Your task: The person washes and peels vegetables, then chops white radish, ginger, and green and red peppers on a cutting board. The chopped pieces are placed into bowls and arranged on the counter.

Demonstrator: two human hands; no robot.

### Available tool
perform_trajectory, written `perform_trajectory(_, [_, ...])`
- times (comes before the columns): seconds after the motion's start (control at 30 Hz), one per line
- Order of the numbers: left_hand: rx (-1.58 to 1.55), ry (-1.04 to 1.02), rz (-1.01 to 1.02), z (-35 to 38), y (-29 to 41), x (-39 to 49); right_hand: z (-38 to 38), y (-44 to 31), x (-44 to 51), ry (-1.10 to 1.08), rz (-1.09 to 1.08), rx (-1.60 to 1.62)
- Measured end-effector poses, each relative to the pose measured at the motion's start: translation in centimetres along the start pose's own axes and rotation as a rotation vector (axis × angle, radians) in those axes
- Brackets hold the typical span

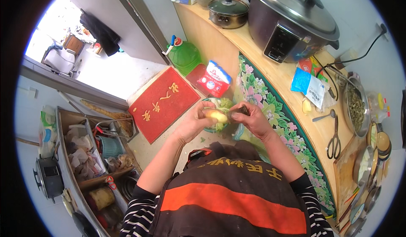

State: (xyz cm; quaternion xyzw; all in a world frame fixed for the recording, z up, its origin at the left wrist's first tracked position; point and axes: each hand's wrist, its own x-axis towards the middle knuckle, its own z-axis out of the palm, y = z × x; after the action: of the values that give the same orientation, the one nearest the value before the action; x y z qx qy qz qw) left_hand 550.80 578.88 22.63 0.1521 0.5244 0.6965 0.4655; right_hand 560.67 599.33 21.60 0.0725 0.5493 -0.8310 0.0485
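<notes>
Between the fingers of my left hand (194, 122) is a pale yellow, partly brown piece of root vegetable (215, 114), perhaps ginger. My right hand (253, 122) grips a dark, flat object (238, 111) whose kind I cannot tell, its end close beside the yellow piece. Below both hands stands a container with a green rim, holding leafy green scraps (225, 104); the hands cover part of it. A red and white packet (215, 79) is just beyond the container.
A red doormat (165, 105) lies near the open doorway. A green jug (185, 58) with a pump stands by the counter (312, 123). Scissors (334, 142), a spoon (324, 116), a large rice cooker (293, 18) and a metal bowl (356, 107) are on the counter. Open shelving (104, 180) is at the left.
</notes>
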Motion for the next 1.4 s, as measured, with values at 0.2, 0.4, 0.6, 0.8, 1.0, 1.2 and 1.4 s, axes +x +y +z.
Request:
perform_trajectory(0.2, [-0.394, 0.017, 0.009, 0.8, -0.1, 0.3, 0.5, -0.4, -0.1, -0.078, 0.03, -0.066])
perform_trajectory(0.4, [-0.419, 0.115, -0.186, 1.9, 0.2, 0.4, 0.8, 0.1, 0.5, 0.074, -0.04, -0.094])
perform_trajectory(0.6, [-0.22, 0.118, -0.242, 1.8, -0.2, 0.4, 1.0, 1.0, 0.8, 0.022, -0.053, -0.032])
perform_trajectory(0.8, [0.02, 0.417, -0.124, 3.8, -1.4, 1.2, 1.3, 2.4, 0.9, 0.003, -0.136, -0.288])
perform_trajectory(1.0, [-0.19, 0.303, -0.165, 3.3, -1.1, 0.9, 0.3, 1.3, 0.6, 0.04, 0.014, -0.007])
perform_trajectory(1.2, [-0.162, 0.391, -0.222, 3.4, -1.7, 1.0, 0.4, 1.3, 0.5, 0.079, -0.012, -0.149])
perform_trajectory(1.4, [-0.435, 0.352, -0.317, 4.1, 0.5, 1.0, 0.3, 1.2, 0.3, 0.09, 0.002, -0.051])
